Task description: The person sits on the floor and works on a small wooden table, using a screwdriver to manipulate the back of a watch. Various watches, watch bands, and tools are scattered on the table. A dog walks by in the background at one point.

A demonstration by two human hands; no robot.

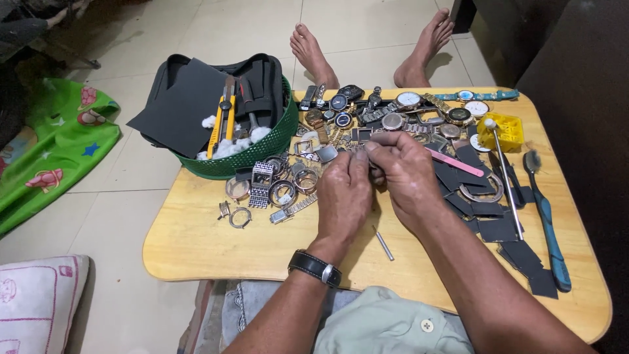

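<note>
Head view shows the left hand (pixel 342 190) and right hand (pixel 406 172) pinching a small metal watch part (pixel 367 152) together over table (pixel 216 242) centre — a slip could, I judge, flick it into the watch heap (pixel 393 115) at twelve o'clock.

A small silvery metal watch part (pixel 372 152), mostly hidden, is pinched between the fingertips of both hands and held just above the wooden tabletop (pixel 196 242), near the heap of watches; its exact shape cannot be told.
</note>
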